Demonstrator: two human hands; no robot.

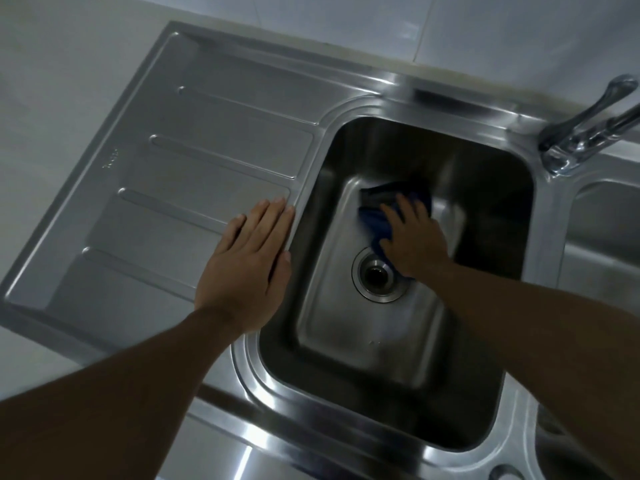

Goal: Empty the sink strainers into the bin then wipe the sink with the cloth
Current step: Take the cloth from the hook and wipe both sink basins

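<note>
Wiping stage: blue cloth [372,220] is down on the floor of the sink basin [311,341], just beside the drain [375,273].

The right hand [414,237] is flat on the cloth with fingers spread, pressing it rather than grabbing it. The left hand [249,261] lies flat on the drainboard [156,188] edge, holding nothing. The cloth looks soft and floppy and will probably bunch or skate on smooth steel. I'd keep the palm over its middle, or pinch a fold to lift it.
</note>
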